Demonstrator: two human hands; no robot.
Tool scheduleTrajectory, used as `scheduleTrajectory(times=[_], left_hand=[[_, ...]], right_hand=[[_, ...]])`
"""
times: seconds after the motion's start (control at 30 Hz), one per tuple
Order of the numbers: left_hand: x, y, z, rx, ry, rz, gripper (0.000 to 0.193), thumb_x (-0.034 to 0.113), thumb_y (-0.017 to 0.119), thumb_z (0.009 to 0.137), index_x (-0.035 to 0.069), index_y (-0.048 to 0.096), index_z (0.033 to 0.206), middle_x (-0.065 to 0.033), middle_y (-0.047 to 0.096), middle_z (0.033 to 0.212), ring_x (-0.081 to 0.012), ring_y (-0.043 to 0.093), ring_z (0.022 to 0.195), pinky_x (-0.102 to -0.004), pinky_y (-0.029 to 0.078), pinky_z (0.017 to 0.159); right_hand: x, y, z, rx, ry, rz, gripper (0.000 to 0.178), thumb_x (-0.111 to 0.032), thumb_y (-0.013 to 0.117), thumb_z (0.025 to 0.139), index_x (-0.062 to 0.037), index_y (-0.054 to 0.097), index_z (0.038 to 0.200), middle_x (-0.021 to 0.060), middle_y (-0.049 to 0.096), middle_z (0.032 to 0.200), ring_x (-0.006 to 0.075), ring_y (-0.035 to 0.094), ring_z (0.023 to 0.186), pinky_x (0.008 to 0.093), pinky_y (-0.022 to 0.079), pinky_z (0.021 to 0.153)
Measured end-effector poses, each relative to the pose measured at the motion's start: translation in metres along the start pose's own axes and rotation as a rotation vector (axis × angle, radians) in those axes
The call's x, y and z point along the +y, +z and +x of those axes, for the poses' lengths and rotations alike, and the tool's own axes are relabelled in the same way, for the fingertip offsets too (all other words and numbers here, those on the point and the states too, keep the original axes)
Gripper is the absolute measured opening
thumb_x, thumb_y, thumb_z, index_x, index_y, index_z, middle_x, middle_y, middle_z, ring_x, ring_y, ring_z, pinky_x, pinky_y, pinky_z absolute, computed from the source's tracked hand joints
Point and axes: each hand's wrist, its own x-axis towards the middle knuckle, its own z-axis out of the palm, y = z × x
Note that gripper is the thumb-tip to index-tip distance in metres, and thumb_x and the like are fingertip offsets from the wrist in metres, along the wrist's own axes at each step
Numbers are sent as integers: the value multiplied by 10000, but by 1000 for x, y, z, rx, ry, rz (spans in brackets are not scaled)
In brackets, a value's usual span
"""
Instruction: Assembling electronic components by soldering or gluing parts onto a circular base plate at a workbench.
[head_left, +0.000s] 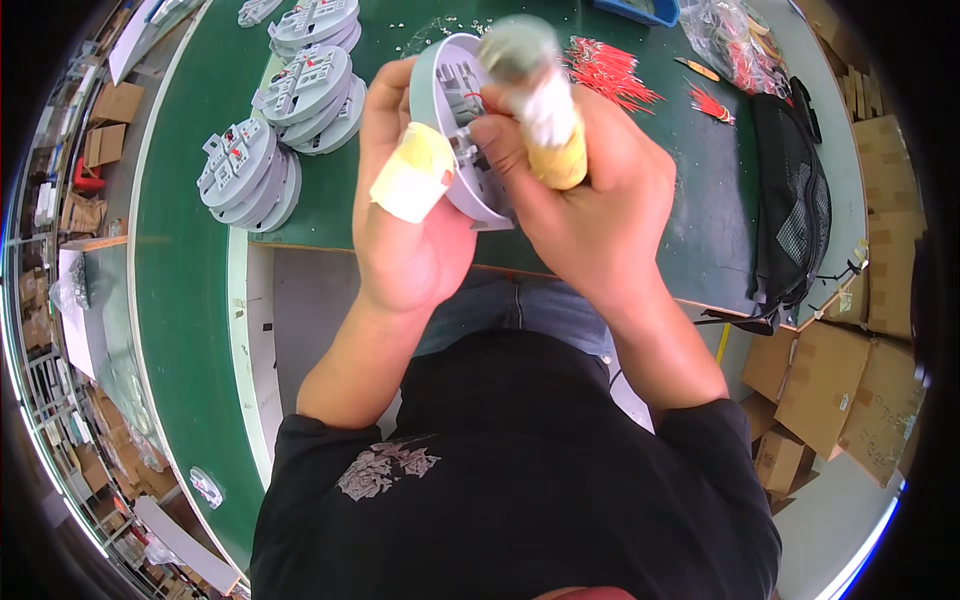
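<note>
My left hand [410, 255] is closed around a round grey plastic housing [425, 85], tilted so its inside faces right. Pale yellow and white wrapping [415, 172] covers the thumb. Inside the housing are moulded ribs and small metal parts. My right hand [600, 190] grips a stick-like tool [550, 120] with a yellow and white wrapped body; its upper end is smeared by motion, so its kind is unclear. The thumb and forefinger of that hand press together at the housing's open side, beside a short red wire [474, 95]. Whatever lies between those fingertips is hidden.
Stacks of similar grey round housings [250, 175] stand on the green table [330, 205] at left. Red wires [610, 72] lie beyond my right hand, near a yellow-handled cutter [697, 68] and a blue tray [645, 10]. A black bag [790, 200] rests at the right edge, cardboard boxes [825, 380] beyond.
</note>
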Motion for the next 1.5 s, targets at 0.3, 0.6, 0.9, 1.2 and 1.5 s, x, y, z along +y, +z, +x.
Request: scheduleTrajectory(times=[0.3, 0.6, 0.9, 1.2, 1.5], left_hand=[[-6, 4, -5, 54, -46, 52, 694, 234, 660, 924, -2, 320, 1481, -112, 520, 1330, -181, 533, 1222, -342, 465, 1009], [-4, 2, 2, -67, 36, 156, 760, 132, 766, 846, 34, 370, 1487, -115, 388, 1494, -257, 485, 1291, -386, 472, 1015], [-14, -2, -3, -36, 104, 312, 802, 273, 765, 859, 4, 340, 1484, -163, 427, 1473, -284, 488, 1322, -418, 440, 1087], [-7, 1, 0, -3, -2, 10, 794, 198, 794, 842, 24, 360, 1483, -99, 456, 1434, -208, 499, 1288, -365, 432, 1075], [-2, 4, -8, 45, -46, 11, 784, 216, 785, 861, 21, 358, 1489, -86, 498, 1357, -203, 517, 1255, -358, 427, 1077]], right_hand=[[3, -3, -2, -9, -99, -83, 189, -52, 759, 832, -51, 739, 1020, 107, 727, 931, 231, 717, 793, 296, 555, 729], [-1, -14, -1, -59, 303, 337, 151, 0, 694, 865, 4, 714, 1015, 41, 705, 848, 116, 669, 733, 250, 525, 642], [-12, -20, 9, -80, 669, 523, 110, 2, 690, 880, 24, 704, 987, 25, 672, 792, 62, 604, 673, 206, 474, 591], [-5, -12, -3, -55, 368, 275, 162, -24, 758, 858, 7, 718, 1012, 39, 710, 881, 101, 669, 791, 256, 541, 681], [-1, -22, 5, -119, -59, 5, 137, -15, 758, 870, -1, 716, 1000, 49, 730, 901, 96, 674, 839, 269, 546, 746]])
